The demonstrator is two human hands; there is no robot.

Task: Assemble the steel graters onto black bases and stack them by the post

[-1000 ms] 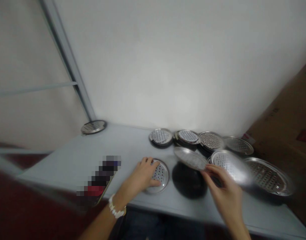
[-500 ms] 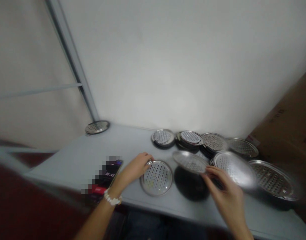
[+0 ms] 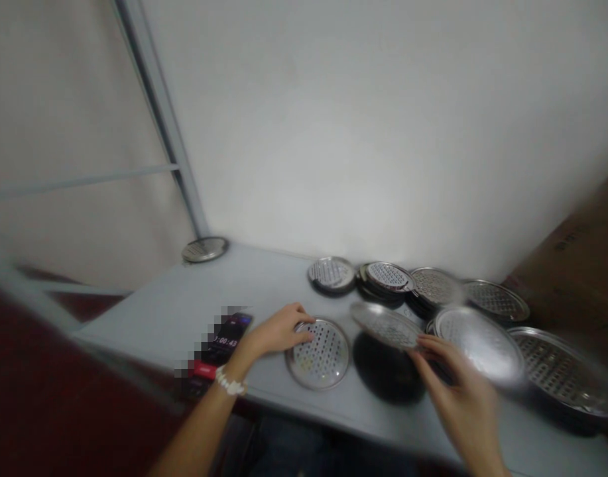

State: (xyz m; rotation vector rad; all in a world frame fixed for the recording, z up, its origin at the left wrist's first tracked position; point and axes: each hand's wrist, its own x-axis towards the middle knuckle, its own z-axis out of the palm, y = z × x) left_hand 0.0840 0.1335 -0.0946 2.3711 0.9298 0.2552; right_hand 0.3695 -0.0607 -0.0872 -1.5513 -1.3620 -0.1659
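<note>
My right hand (image 3: 455, 387) pinches the near right rim of a round metal grater plate (image 3: 383, 323), which is tilted and raised off the table. Below that plate is a dark round shape (image 3: 389, 379); whether it is a black disc or deep shadow I cannot make out. Another round grater plate (image 3: 323, 354), with rows of holes and a few yellowish spots, lies flat on the table to the left. Over its upper left edge rests my left hand (image 3: 284, 328), thumb and fingers apart, the fingertips at or touching the rim.
Stacks of round grater plates (image 3: 332, 273) stand along the wall, with larger ones (image 3: 557, 368) at the right. A lone grater (image 3: 204, 249) lies in the far left corner. The phone (image 3: 229, 341) with a timer is by my left wrist. Brown cardboard (image 3: 572, 258) rises on the right.
The view has shifted slightly, so everything sits a little further right. My left thumb has come over the flat grater plate. My right hand still holds the tilted one.
</note>
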